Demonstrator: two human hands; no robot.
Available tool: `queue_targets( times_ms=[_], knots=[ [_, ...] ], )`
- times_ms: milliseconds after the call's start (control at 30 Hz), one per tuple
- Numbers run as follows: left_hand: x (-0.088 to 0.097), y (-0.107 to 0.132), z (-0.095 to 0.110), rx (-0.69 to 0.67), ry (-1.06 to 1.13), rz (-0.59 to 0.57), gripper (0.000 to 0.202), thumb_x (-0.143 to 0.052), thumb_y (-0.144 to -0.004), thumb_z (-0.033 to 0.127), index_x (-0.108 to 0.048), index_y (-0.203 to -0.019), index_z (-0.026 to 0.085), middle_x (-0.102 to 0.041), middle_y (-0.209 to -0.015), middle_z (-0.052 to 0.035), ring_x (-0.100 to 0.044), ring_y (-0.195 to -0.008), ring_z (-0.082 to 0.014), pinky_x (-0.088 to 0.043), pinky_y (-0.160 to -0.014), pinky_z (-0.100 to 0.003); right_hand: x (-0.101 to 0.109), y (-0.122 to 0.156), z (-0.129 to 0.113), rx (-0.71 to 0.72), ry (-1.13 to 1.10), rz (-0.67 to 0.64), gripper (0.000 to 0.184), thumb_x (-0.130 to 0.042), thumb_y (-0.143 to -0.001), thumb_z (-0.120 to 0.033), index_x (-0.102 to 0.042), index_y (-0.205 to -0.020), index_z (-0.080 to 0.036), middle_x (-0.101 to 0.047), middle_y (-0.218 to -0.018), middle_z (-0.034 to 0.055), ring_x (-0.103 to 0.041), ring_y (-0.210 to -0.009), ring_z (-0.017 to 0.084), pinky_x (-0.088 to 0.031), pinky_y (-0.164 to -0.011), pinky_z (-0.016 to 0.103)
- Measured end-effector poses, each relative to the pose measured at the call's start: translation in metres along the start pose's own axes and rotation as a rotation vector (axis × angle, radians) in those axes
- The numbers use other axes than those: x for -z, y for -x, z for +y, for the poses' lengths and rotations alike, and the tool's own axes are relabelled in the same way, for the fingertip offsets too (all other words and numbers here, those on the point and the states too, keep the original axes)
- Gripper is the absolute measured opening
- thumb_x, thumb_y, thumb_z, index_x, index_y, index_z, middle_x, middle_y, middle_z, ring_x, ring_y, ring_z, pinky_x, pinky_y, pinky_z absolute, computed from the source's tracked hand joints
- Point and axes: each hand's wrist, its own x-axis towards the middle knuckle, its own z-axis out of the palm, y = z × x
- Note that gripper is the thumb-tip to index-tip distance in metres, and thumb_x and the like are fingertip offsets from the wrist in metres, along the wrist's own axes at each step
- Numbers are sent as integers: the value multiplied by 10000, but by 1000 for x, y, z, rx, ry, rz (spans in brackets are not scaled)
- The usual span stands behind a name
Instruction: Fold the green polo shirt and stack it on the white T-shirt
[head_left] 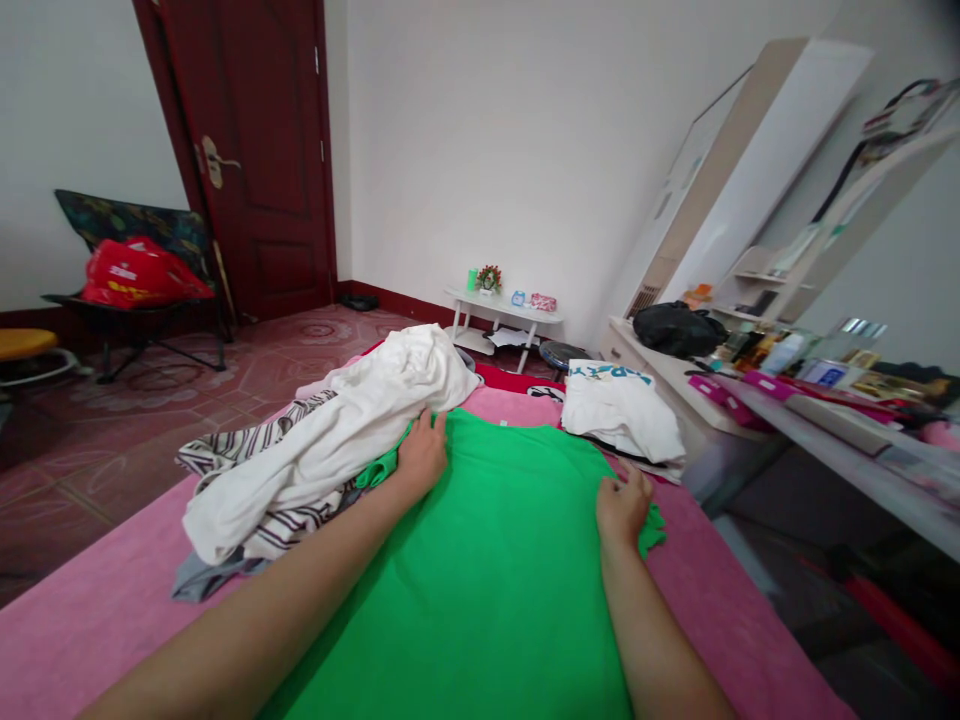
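A green T-shirt (510, 540) lies spread out in front of me on the pink bedding, with its neckline at the far end. At its left shoulder, my left hand (422, 455) rests on the cloth with fingers stretched out. My right hand (624, 508) is at the opposite side with its fingers curled on the shirt's edge by the sleeve, and green fabric shows beyond it. Close to my left hand is a loose pile with a white garment (337, 435) on top of a striped garment (289, 535). A folded white T-shirt (619, 410) sits beyond my right hand.
Pink bedding (97, 610) covers the surface under the clothes. To the right stands a dressing table (697, 440) with a black bag (679, 330) and several bottles. A low white table (502, 305) is by the far wall. At left, a folding chair (127, 215) holds a red bag (142, 272).
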Motion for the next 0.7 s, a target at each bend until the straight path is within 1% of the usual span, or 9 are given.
queue_targets(
  times_ms=[67,167,267,333,400,467,533,633,700],
  knots=[
    [0,-15,4,20,7,-17,517,-457,-911,220,-333,-1408,153,-436,-1381,-209,-522,-1193,-293,-444,-948,-386,1,-1,1,-52,16,-21,556,-462,-726,-272,-522,-1248,-88,-581,-1206,204,-502,-1162,332,-387,-969,430],
    [-2,-36,8,67,17,-67,607,-597,-838,262,-353,-1386,167,-529,-1271,-211,-611,-1048,-307,-496,-840,-398,0,-3,0,-100,1,-102,649,-515,-732,-325,-430,-1341,-118,-607,-1203,180,-551,-1128,326,-414,-933,414],
    [-5,-54,8,86,43,-124,521,-693,-756,278,-519,-1228,146,-605,-1171,-193,-624,-1031,-309,-498,-829,-377,-2,-11,-2,-153,17,-199,758,-597,-704,-369,-381,-1378,-97,-671,-1084,177,-614,-1038,330,-449,-868,411],
    [-6,-64,7,77,78,-157,380,-724,-711,278,-619,-1052,147,-659,-1084,-161,-637,-1008,-287,-498,-819,-332,-2,-18,-2,-191,38,-284,733,-643,-674,-386,-459,-1324,-102,-712,-946,154,-656,-928,329,-473,-802,408],
    [-5,-74,6,69,121,-163,227,-708,-713,273,-660,-892,141,-699,-946,-133,-663,-919,-258,-504,-769,-292,-1,-26,-2,-208,40,-355,579,-659,-664,-397,-595,-1175,-134,-722,-765,107,-680,-766,308,-490,-716,393],
    [-2,-83,8,60,163,-126,132,-645,-758,254,-663,-803,131,-703,-823,-115,-670,-831,-234,-504,-721,-275,1,-33,-1,-203,21,-383,401,-632,-692,-417,-678,-991,-153,-685,-601,67,-664,-609,277,-490,-635,368],
    [4,-91,12,40,196,-45,118,-577,-793,213,-657,-805,128,-697,-818,-110,-658,-838,-229,-499,-731,-281,4,-38,-1,-194,0,-364,368,-566,-751,-446,-693,-919,-144,-659,-547,58,-649,-553,254,-486,-602,346],
    [14,-104,23,-17,224,111,171,-515,-802,151,-633,-924,129,-668,-986,-120,-609,-989,-240,-474,-845,-316,7,-47,-5,-140,-64,-245,437,-473,-819,-461,-668,-1005,-118,-696,-664,89,-662,-626,242,-490,-643,328],
    [18,-113,32,-64,237,188,223,-488,-801,118,-607,-988,130,-628,-1064,-125,-569,-1063,-244,-448,-911,-337,7,-55,-10,-64,-113,-149,419,-463,-828,-439,-658,-1019,-122,-711,-767,111,-661,-701,242,-489,-693,328]
  ],
)
